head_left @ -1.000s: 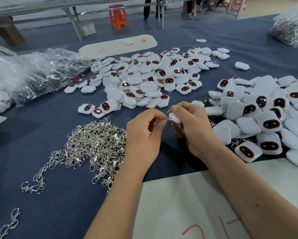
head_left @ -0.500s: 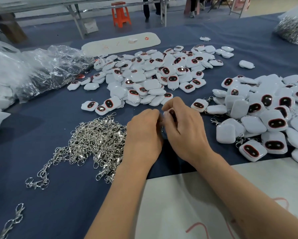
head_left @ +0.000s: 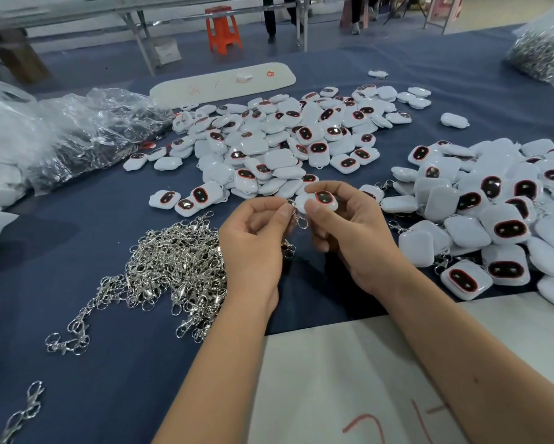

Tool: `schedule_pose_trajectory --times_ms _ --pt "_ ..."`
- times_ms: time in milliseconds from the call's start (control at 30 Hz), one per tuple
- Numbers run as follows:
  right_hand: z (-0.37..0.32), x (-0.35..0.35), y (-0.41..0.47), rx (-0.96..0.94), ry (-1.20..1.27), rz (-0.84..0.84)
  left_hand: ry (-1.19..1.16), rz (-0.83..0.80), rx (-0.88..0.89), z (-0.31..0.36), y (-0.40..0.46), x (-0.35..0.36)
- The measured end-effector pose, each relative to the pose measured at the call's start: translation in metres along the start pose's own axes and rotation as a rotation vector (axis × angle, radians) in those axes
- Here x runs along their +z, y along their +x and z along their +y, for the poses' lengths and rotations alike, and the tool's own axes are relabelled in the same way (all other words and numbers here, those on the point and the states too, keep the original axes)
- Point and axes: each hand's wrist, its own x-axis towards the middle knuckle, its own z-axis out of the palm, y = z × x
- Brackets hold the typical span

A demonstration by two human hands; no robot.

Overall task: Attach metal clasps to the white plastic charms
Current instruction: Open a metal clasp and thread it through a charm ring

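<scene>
1. Charm [head_left: 321,200] in hand: the right hand [head_left: 349,232] holds one white plastic charm between thumb and forefinger, dark face up, at the centre of the view above the worktop [head_left: 77,363].
2. The left hand [head_left: 253,248] pinches a metal clasp [head_left: 298,216] with narrow fingers, just at the 9 o'clock edge of the charm. I judge that the joining step is now in progress; whether the ring is already through the loop, I cannot tell.
3. The next move probably needs a small, exact push of the ring through the charm's loop, then a release to the finished pile [head_left: 493,219] at 3 o'clock.
4. Materials: charms are smooth, glossy, rounded squares with a dark oval window in a red rim. Clasps are thin, shiny, silver wire forms, easily tangled.
5. The loose clasp heap [head_left: 173,267] lies at 9 o'clock; the charms without clasps [head_left: 285,145] lie at 12 o'clock.
</scene>
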Motion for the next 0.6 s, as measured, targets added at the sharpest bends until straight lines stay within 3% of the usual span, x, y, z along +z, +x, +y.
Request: schedule_pose_trajectory --times_ms 233,433,600 --pt "-0.002 0.004 -0.002 0.054 0.084 -0.033 0.035 0.062 0.102 0.002 0.006 -0.005" --pt "-0.005 0.002 -0.002 0.100 0.148 0.015 0.532 -0.082 0.420 0.002 0.012 -0.015" --pt "0.000 0.004 -0.003 0.079 -0.038 0.035 0.945 -0.251 0.584 0.007 0.014 -0.023"
